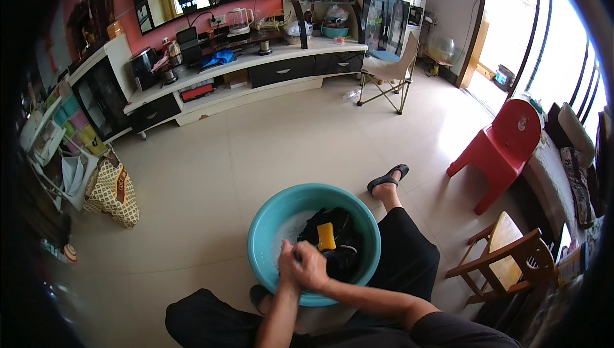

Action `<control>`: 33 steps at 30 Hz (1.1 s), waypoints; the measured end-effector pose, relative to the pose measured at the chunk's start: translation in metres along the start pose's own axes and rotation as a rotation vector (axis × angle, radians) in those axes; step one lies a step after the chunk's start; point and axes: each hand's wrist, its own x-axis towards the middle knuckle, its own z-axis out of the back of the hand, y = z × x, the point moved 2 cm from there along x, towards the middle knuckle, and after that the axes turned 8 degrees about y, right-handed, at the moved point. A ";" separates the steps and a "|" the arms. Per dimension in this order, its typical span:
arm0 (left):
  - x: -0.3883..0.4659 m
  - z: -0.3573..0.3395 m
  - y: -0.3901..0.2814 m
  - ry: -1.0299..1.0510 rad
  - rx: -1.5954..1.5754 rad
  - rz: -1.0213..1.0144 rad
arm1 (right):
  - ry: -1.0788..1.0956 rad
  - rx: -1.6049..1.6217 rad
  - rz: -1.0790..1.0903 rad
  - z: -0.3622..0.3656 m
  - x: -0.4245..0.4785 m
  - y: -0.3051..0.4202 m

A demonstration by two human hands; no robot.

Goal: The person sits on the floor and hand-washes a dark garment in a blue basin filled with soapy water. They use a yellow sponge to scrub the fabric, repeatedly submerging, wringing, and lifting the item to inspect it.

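Note:
A teal plastic basin (pixel 263 213) stands on the tiled floor between my legs. Wet black cloth (pixel 341 223) lies in it, with soapy water (pixel 287 230) showing at the left. On the cloth rests a yellow-orange bar of soap (pixel 326 236). My left hand (pixel 287 264) and my right hand (pixel 311 264) are pressed together over the basin's near left part. Both are closed around a piece of dark cloth, of which only a little shows between the fingers; the rest is hidden by the hands.
A red plastic chair (pixel 511 139) and a wooden chair (pixel 506 252) stand at the right, beside a sofa. A patterned bag (pixel 112 192) is on the floor at the left. Further off are a folding chair (pixel 391 65) and a long TV cabinet (pixel 283 70).

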 end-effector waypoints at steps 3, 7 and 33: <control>-0.008 0.034 0.003 -0.042 0.084 -0.009 | 0.091 0.076 0.186 -0.001 -0.002 0.003; 0.012 -0.027 0.021 -0.477 0.185 -0.154 | 0.002 -0.080 -0.235 0.019 0.040 -0.033; 0.017 -0.008 0.010 -0.373 0.217 -0.071 | -0.173 0.070 -0.164 0.011 0.038 -0.037</control>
